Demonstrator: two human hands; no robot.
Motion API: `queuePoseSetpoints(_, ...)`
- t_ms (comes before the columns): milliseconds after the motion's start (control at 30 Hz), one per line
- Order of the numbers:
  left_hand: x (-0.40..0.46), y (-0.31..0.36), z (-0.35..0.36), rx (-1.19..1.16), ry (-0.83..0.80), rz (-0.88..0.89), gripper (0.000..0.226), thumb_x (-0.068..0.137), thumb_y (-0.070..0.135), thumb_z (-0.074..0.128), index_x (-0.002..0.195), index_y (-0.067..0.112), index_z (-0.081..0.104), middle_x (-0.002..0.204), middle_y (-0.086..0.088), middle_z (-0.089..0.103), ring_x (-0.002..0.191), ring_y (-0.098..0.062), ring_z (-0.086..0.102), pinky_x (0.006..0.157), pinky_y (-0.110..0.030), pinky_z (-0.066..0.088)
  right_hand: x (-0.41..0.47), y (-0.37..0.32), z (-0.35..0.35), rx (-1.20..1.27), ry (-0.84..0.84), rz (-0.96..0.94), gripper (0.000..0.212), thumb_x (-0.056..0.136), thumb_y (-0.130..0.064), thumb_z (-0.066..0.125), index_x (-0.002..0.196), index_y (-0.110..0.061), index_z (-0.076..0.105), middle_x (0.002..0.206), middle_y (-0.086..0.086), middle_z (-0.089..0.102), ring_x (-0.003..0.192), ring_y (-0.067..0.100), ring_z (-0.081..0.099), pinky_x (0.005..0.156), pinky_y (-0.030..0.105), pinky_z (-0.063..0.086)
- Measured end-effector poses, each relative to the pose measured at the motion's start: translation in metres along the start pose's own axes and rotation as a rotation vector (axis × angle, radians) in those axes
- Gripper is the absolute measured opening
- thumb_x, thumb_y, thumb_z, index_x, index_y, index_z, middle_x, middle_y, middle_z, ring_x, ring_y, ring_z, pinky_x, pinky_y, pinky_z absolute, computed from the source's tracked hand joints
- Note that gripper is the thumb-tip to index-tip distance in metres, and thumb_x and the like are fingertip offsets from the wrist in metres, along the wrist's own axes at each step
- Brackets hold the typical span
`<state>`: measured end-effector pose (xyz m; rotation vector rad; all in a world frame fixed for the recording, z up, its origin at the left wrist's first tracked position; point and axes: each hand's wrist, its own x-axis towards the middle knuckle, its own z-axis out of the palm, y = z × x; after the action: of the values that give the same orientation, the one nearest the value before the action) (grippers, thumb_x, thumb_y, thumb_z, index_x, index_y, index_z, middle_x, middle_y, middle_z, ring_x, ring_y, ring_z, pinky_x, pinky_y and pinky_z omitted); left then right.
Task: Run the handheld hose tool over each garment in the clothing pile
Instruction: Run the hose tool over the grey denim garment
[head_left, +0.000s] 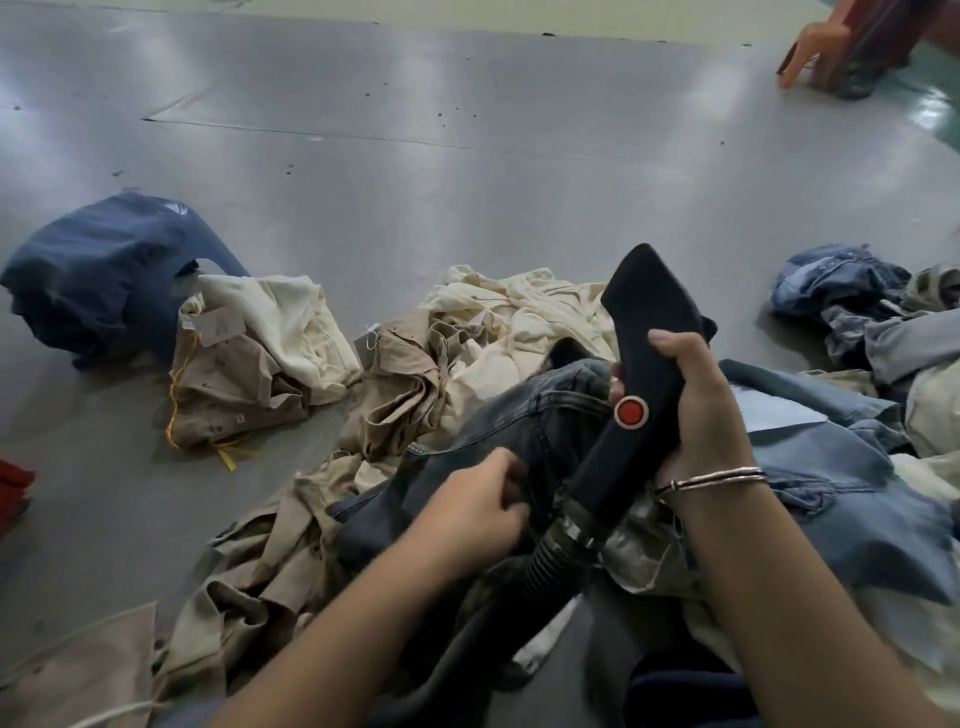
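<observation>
Gripping dark grey jeans near centre with left hand; right hand wrapping hose tool, nozzle raised off fabric. Mid-pile step; next needing nozzle lowered onto jeans.

Glossy grey floor (light glare); orange chair far right.

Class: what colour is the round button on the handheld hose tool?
Red button, white-ringed; head view.

black hose tool upright, over dark denim garment, clothing pile
</observation>
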<state>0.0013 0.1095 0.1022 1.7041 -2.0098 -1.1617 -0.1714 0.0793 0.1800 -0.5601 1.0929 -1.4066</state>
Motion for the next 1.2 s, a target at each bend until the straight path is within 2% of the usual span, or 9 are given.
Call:
queuePoseSetpoints(100,0.012,0.013,0.011,-0.190,0.118,0.061,0.073,0.069,0.051,0.071,0.129,0.019,0.044,0.126,0.005,0.055,0.117,-0.011,0.052,0.096,-0.031,0.043,-0.017,0.000,0.012,0.039,-0.076,-0.037,0.024,0.080,-0.023,0.060,0.094,-0.004,0.057,0.069,0.009,0.055,0.049,0.015,0.052,0.044,0.020,0.043)
queuePoseSetpoints(233,0.019,0.025,0.016,-0.351,0.156,0.032,0.077,0.058,0.069,0.068,0.122,0.029,0.050,0.121,0.014,0.059,0.109,-0.004,0.055,0.090,-0.032,0.047,-0.033,0.001,0.017,0.026,-0.168,-0.094,0.046,0.065,-0.030,0.067,0.101,-0.003,0.055,0.070,0.010,0.053,0.051,0.016,0.052,0.044,0.023,0.043)
queuePoseSetpoints(367,0.022,0.023,0.005,-0.402,0.254,0.008,0.011,0.085,0.024,0.059,0.081,0.014,0.061,0.084,-0.005,0.067,0.088,-0.030,0.064,0.068,-0.029,0.044,-0.029,0.001,0.012,0.023,-0.154,-0.123,0.054,0.062,-0.029,0.069,0.107,-0.003,0.056,0.070,0.010,0.058,0.051,0.017,0.056,0.045,0.024,0.045)
queuePoseSetpoints(433,0.022,0.020,-0.011,-0.704,0.065,-0.120,0.017,0.081,0.002,0.049,0.083,-0.001,0.065,0.078,-0.015,0.066,0.077,-0.031,0.064,0.071,-0.033,0.048,-0.019,-0.001,0.006,-0.034,-0.112,-0.134,0.050,0.068,-0.027,0.064,0.109,-0.001,0.055,0.069,0.010,0.061,0.048,0.019,0.056,0.045,0.023,0.046)
queuePoseSetpoints(533,0.019,0.007,-0.030,-1.164,-0.174,-0.255,0.030,0.070,0.007,0.045,0.077,0.001,0.074,0.076,-0.014,0.070,0.066,-0.026,0.066,0.069,-0.031,0.052,-0.007,-0.004,-0.005,-0.072,-0.166,-0.029,0.042,0.071,-0.031,0.058,0.099,0.000,0.057,0.071,0.010,0.060,0.048,0.018,0.056,0.047,0.024,0.047)
queuePoseSetpoints(733,0.019,0.005,-0.039,-1.578,-0.169,-0.056,0.038,0.072,0.025,0.051,0.086,0.000,0.076,0.091,-0.017,0.073,0.081,-0.031,0.071,0.069,-0.037,0.057,-0.008,-0.010,-0.028,0.053,-0.409,0.105,0.042,0.059,-0.036,0.065,0.086,-0.004,0.064,0.070,0.010,0.059,0.052,0.018,0.054,0.101,0.058,0.041)
queuePoseSetpoints(867,0.019,0.004,-0.043,-1.705,-0.163,0.073,0.047,0.083,0.039,0.056,0.108,0.003,0.072,0.107,-0.016,0.071,0.097,-0.031,0.068,0.086,-0.044,0.055,-0.016,-0.019,-0.047,-0.007,-0.586,0.098,0.046,0.055,-0.041,0.078,0.081,-0.005,0.069,0.070,0.013,0.060,0.051,0.021,0.055,0.097,0.055,0.046)
queuePoseSetpoints(967,0.018,0.004,-0.046,-1.766,-0.144,0.182,0.058,0.075,0.046,0.065,0.116,0.005,0.068,0.115,-0.013,0.068,0.104,-0.027,0.065,0.102,-0.043,0.045,-0.019,-0.008,-0.049,-0.185,-0.480,0.119,0.072,0.044,-0.035,0.083,0.105,-0.003,0.063,0.070,0.015,0.067,0.056,0.029,0.061,0.081,0.048,0.052)
queuePoseSetpoints(1200,0.017,0.014,-0.053,-1.871,0.044,0.260,0.047,0.089,0.038,0.043,0.111,0.008,0.071,0.119,-0.013,0.067,0.106,-0.027,0.066,0.082,-0.041,0.057,-0.020,0.029,-0.027,-0.301,-0.405,0.111,0.053,0.051,-0.022,0.070,0.102,-0.035,0.065,0.072,0.002,0.070,0.053,0.024,0.060,0.044,0.027,0.049)
